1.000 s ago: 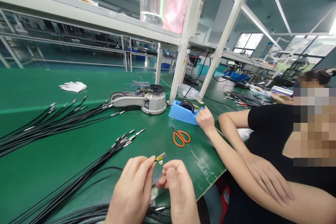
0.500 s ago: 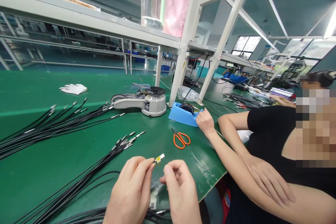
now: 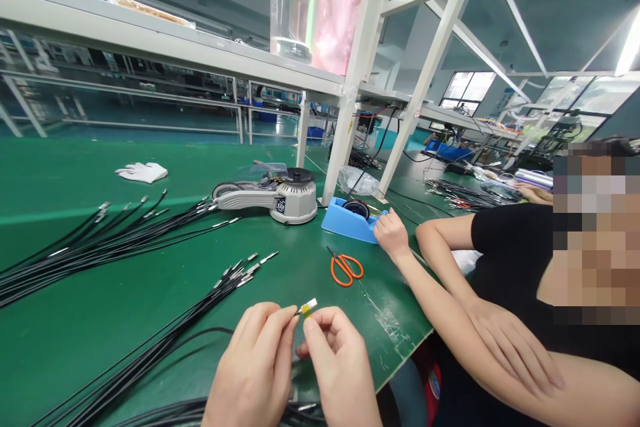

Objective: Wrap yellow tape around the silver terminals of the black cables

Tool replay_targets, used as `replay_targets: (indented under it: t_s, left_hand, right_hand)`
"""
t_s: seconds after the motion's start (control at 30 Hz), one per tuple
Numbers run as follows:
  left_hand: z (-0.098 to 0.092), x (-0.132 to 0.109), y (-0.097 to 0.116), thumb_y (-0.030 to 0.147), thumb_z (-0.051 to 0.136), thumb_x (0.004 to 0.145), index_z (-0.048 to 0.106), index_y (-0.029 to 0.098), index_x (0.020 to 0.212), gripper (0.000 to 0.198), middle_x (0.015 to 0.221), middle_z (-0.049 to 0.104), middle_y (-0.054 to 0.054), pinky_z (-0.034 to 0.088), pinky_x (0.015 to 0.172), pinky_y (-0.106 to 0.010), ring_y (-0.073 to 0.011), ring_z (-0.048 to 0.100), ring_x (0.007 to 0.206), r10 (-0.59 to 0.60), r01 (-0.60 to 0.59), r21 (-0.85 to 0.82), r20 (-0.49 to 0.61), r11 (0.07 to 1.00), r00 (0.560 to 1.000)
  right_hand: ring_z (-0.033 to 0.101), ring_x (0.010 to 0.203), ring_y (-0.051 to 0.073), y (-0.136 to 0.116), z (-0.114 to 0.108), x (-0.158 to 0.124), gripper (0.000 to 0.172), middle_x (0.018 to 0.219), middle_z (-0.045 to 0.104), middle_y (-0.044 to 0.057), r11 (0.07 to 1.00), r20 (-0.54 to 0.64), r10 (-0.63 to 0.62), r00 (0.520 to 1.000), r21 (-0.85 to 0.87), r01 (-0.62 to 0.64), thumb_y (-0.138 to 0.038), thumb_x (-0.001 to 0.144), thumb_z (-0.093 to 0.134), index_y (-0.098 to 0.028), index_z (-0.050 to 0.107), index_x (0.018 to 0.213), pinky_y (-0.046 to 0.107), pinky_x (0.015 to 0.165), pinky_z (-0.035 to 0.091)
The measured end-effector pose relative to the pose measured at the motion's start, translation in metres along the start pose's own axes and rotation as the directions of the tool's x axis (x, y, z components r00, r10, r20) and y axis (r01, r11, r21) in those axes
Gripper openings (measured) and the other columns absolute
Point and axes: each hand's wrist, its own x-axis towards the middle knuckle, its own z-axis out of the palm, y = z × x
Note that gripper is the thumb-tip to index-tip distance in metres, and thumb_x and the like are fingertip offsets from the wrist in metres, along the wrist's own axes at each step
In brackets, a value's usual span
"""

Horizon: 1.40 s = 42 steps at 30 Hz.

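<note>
Just now, the left hand (image 3: 255,360) is closed in a pinch on a black cable close behind its end, so that the metal connector (image 3: 313,303) and a wrap of yellow tape (image 3: 306,309) stick out past the fingertips, above the green desk (image 3: 295,253). The right hand (image 3: 340,360) is half curled, its thumb tip right by the tape; whether it touches or grips anything, I cannot tell. Beyond the hands lie orange-handled scissors (image 3: 341,258), and behind these stands a blue tape dispenser (image 3: 345,221), with a co-worker's fist (image 3: 391,232) at its right end. A grey round machine (image 3: 295,205) sits left of the dispenser. One cable bundle (image 3: 185,320) runs beside the left hand, another (image 3: 100,250) farther off, below a white glove (image 3: 143,172).
</note>
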Motion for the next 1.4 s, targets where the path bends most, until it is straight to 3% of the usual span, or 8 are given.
replay_targets:
  t_s: [0.17,0.27,0.53,0.73,0.93,1.13,1.27,1.4]
  left_hand:
    - [-0.003,0.003,0.003,0.022,0.043,0.093,0.056,0.021,0.092,0.012,0.084,0.055,0.000,0.044,0.071,-0.021,-0.0123,0.055,0.077,-0.115,0.128,-0.119,0.106,0.985,0.988]
    - [-0.007,0.006,0.006,0.029,0.041,0.093,0.055,0.023,0.084,0.018,0.078,0.056,0.002,0.045,0.066,-0.019,-0.0117,0.056,0.072,-0.224,0.268,-0.189,0.226,0.945,0.948]
    - [-0.013,0.014,0.013,0.042,0.046,0.087,0.056,0.022,0.068,0.030,0.066,0.054,0.002,0.042,0.058,-0.021,-0.0138,0.052,0.062,-0.458,0.591,-0.321,0.404,0.740,0.792]
    - [-0.009,0.011,0.009,0.055,0.051,0.080,0.055,0.019,0.069,0.038,0.048,0.038,0.007,0.029,0.042,-0.019,-0.0099,0.036,0.045,-0.560,0.804,-0.418,0.577,0.422,0.594]
    - [-0.010,0.013,0.009,0.051,0.059,0.077,0.054,0.016,0.066,0.037,0.050,0.043,0.006,0.032,0.044,-0.017,-0.0069,0.041,0.043,-0.505,0.812,-0.543,0.649,0.217,0.569]
    - [-0.015,0.018,0.004,0.038,0.063,0.078,0.050,0.014,0.062,0.031,0.049,0.036,0.007,0.025,0.036,-0.014,-0.0025,0.029,0.037,-0.304,0.796,-0.572,0.808,-0.200,0.504]
    - [-0.020,0.022,-0.003,0.030,0.065,0.076,0.048,0.014,0.058,0.029,0.048,0.030,0.009,0.021,0.032,-0.013,-0.0013,0.017,0.037,-0.112,0.808,-0.487,0.871,-0.333,0.479]
    - [-0.023,0.020,-0.007,0.027,0.066,0.072,0.048,0.014,0.056,0.027,0.044,0.028,0.010,0.018,0.029,-0.013,-0.0009,0.013,0.034,0.040,0.856,-0.394,0.902,-0.335,0.431]
  right_hand:
    - [0.057,0.063,0.016,0.003,-0.003,0.000,0.028,0.069,0.062,0.004,1.000,-0.040,-0.024,0.999,-0.016,0.023,-0.044,0.076,0.059,-0.016,0.058,0.074,0.027,0.061,0.049]
    - [0.061,0.068,0.018,0.006,-0.005,0.000,0.025,0.073,0.066,0.007,0.996,-0.061,-0.060,0.996,-0.074,0.055,-0.041,0.077,0.059,-0.016,0.062,0.074,0.029,0.065,0.051]
    - [0.064,0.069,0.020,0.004,-0.007,-0.003,0.021,0.075,0.070,0.008,0.985,-0.040,-0.126,0.991,-0.128,0.120,-0.035,0.081,0.060,-0.015,0.066,0.075,0.030,0.066,0.053]
    - [0.065,0.073,0.020,0.000,-0.008,-0.003,0.021,0.079,0.071,0.009,0.988,-0.004,-0.109,0.994,-0.114,0.108,-0.035,0.083,0.059,-0.016,0.067,0.079,0.030,0.068,0.053]
    - [0.065,0.072,0.020,-0.003,-0.008,-0.003,0.023,0.078,0.070,0.008,0.990,0.020,-0.099,0.995,-0.098,0.100,-0.037,0.084,0.058,-0.016,0.065,0.078,0.030,0.069,0.052]
    - [0.063,0.073,0.018,-0.004,-0.012,-0.002,0.019,0.079,0.068,0.006,0.961,0.074,-0.220,0.973,-0.155,0.229,-0.031,0.086,0.056,-0.016,0.064,0.078,0.027,0.069,0.050]
    - [0.061,0.075,0.016,-0.004,-0.024,0.003,0.012,0.078,0.064,0.003,0.858,0.165,-0.434,0.886,-0.223,0.462,-0.023,0.086,0.058,-0.018,0.063,0.076,0.026,0.070,0.048]
    - [0.061,0.073,0.016,-0.014,-0.037,0.010,0.004,0.076,0.064,0.003,0.731,0.336,-0.565,0.753,-0.220,0.646,-0.020,0.083,0.063,-0.019,0.066,0.082,0.028,0.068,0.049]
